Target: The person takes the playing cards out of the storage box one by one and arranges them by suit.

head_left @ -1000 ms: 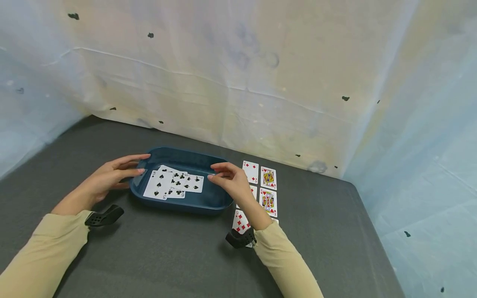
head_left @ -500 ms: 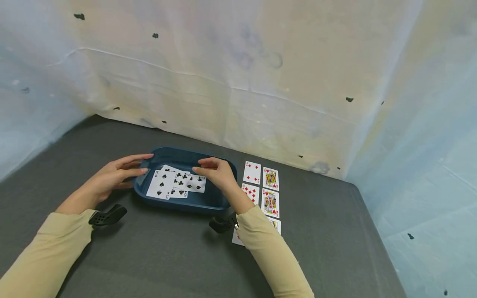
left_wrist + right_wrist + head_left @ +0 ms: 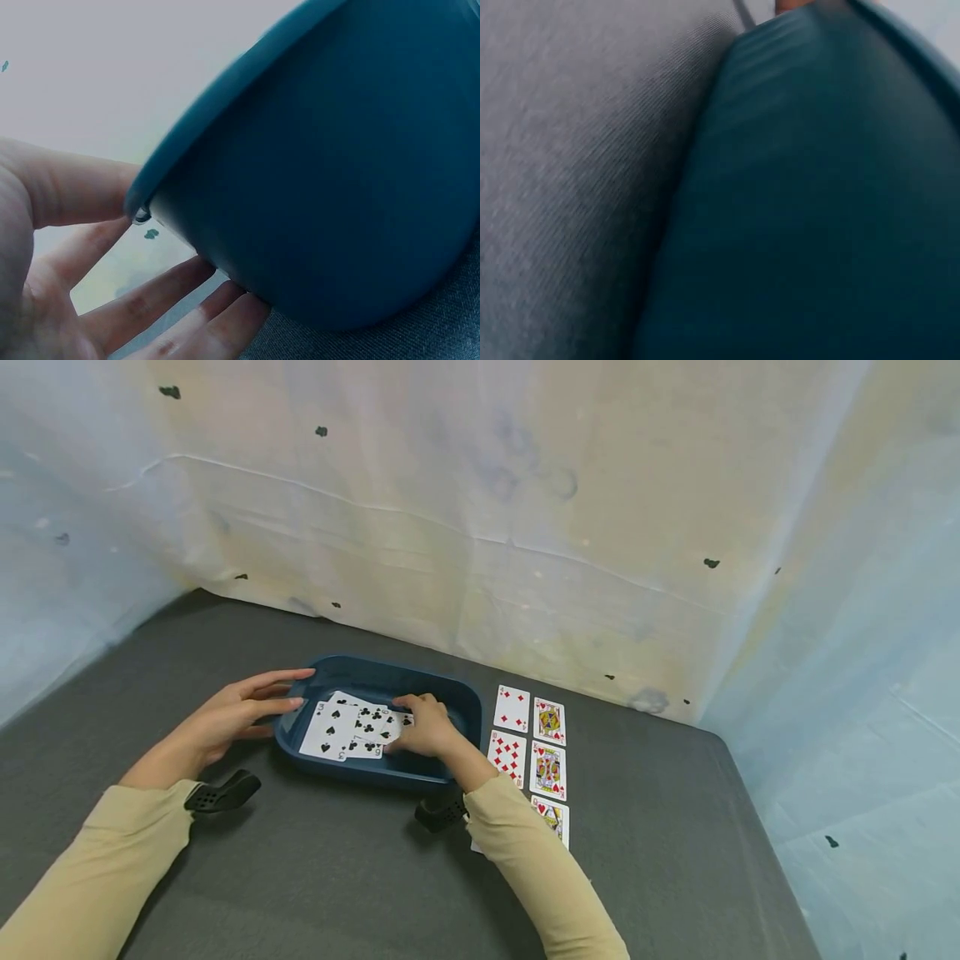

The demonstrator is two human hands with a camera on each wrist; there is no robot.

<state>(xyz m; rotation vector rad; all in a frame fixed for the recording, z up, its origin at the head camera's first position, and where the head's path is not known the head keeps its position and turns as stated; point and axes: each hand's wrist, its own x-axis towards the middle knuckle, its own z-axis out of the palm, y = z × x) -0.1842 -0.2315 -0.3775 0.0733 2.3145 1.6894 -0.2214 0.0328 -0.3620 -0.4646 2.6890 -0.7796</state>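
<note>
A dark blue oval tray stands on the grey table. Several black-suited playing cards lie overlapping in it, among them a three of spades. At the tray's left end my left hand holds on, thumb at the rim and fingers against the outer wall, as the left wrist view shows. My right hand is down inside the tray, thumb and fingertips at opposite edges of a spades card on top of the right side. The right wrist view mostly shows the outer wall, with the hand's grip hidden.
Right of the tray, red cards lie in two columns: four of diamonds, eight of diamonds, jack of hearts, king of hearts and a queen. The right sleeve covers most of another. A pale curtain hangs behind.
From the tray's right rim, my right hand has moved left and down onto the spades card. My left hand stays on the tray. The whole view has shifted slightly.
</note>
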